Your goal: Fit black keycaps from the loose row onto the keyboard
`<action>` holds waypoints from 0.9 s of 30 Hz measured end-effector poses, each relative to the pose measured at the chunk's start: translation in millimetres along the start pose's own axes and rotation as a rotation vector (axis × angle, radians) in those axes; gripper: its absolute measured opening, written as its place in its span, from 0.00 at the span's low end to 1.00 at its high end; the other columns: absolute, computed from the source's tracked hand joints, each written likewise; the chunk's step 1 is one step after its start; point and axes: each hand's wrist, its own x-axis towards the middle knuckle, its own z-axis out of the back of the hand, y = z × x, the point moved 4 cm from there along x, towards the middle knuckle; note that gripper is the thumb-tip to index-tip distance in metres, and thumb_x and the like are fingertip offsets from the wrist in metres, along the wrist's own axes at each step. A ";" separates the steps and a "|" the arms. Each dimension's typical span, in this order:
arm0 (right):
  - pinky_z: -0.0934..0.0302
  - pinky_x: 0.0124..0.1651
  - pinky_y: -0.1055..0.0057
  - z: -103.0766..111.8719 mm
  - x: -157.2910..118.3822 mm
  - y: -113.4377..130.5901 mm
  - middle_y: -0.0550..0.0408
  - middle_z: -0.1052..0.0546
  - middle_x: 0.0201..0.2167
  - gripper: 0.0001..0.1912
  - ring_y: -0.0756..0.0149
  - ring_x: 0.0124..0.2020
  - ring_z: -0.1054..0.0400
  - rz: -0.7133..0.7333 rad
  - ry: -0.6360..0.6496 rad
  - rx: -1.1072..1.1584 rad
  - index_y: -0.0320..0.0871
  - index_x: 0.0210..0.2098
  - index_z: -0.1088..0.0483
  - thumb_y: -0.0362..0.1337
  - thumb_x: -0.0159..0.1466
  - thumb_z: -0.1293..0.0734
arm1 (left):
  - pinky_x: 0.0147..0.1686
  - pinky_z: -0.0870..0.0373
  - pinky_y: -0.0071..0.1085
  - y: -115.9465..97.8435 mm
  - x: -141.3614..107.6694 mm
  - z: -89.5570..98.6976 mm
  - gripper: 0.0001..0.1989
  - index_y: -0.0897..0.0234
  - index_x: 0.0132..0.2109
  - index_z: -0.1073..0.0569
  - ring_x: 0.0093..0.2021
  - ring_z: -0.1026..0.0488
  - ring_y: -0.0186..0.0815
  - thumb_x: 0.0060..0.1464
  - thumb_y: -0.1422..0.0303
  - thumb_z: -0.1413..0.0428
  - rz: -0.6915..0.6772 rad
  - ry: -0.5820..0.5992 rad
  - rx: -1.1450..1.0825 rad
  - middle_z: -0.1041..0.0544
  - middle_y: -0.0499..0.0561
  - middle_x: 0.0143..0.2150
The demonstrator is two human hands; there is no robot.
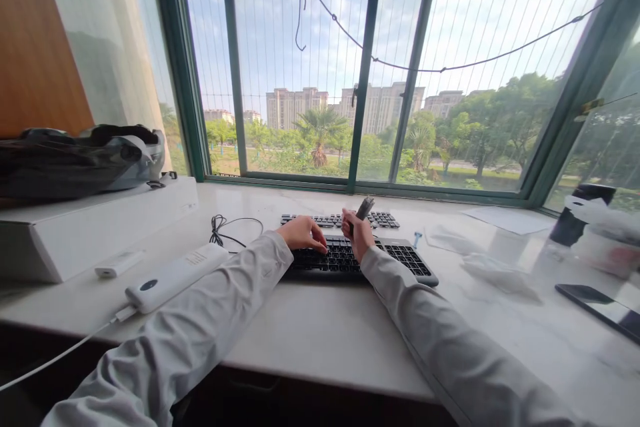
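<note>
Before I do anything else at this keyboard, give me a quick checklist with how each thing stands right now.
1. Dark tool held in the right hand: ok.
2. Left hand at the keyboard: ok.
3. Left fingertips free of small parts: cannot tell, too small to see.
4. Keyboard resting on the desk: ok.
5. Black cable untangled: not ok, bunched in loops.
6. Rows of dark keys behind the keyboard complete: cannot tell, the hands are partly in the way.
</note>
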 end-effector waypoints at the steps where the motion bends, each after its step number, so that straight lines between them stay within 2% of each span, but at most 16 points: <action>1: 0.60 0.19 0.74 -3.6 -0.7 -2.3 0.65 0.47 0.15 0.16 0.76 0.16 0.56 -0.031 0.016 0.113 0.43 0.19 0.41 0.44 0.51 0.31 | 0.31 0.37 0.25 2.5 0.5 -0.6 0.21 0.63 0.35 0.19 0.31 0.27 0.34 0.38 0.53 0.37 0.013 0.015 -0.019 0.21 0.49 0.28; 4: 0.57 0.19 0.76 -11.3 -4.5 -6.8 0.64 0.46 0.15 0.15 0.76 0.17 0.53 -0.115 0.047 0.321 0.43 0.20 0.41 0.42 0.52 0.31 | 0.34 0.36 0.25 9.5 1.9 -1.9 0.21 0.63 0.37 0.19 0.34 0.27 0.35 0.38 0.53 0.37 0.042 0.057 -0.081 0.20 0.49 0.30; 7: 0.54 0.19 0.76 -15.5 -8.4 -9.4 0.64 0.47 0.15 0.15 0.76 0.17 0.52 -0.187 0.060 0.390 0.43 0.20 0.42 0.41 0.54 0.32 | 0.38 0.36 0.25 14.8 2.8 -2.0 0.22 0.63 0.38 0.19 0.37 0.26 0.36 0.37 0.53 0.36 0.061 0.068 -0.127 0.20 0.49 0.31; 16: 0.51 0.19 0.76 -22.5 -12.8 -12.1 0.63 0.46 0.14 0.15 0.75 0.17 0.50 -0.307 0.050 0.456 0.43 0.20 0.44 0.39 0.58 0.35 | 0.40 0.36 0.26 17.4 2.8 -1.0 0.21 0.61 0.38 0.19 0.39 0.27 0.37 0.36 0.55 0.35 0.100 0.075 -0.149 0.19 0.48 0.34; 27: 0.52 0.17 0.76 -20.3 -8.7 -16.6 0.62 0.44 0.13 0.14 0.74 0.15 0.50 -0.389 -0.011 0.387 0.44 0.21 0.44 0.40 0.59 0.38 | 0.43 0.37 0.27 16.4 1.1 1.0 0.21 0.61 0.40 0.19 0.39 0.27 0.37 0.36 0.57 0.35 0.098 0.094 -0.175 0.20 0.47 0.33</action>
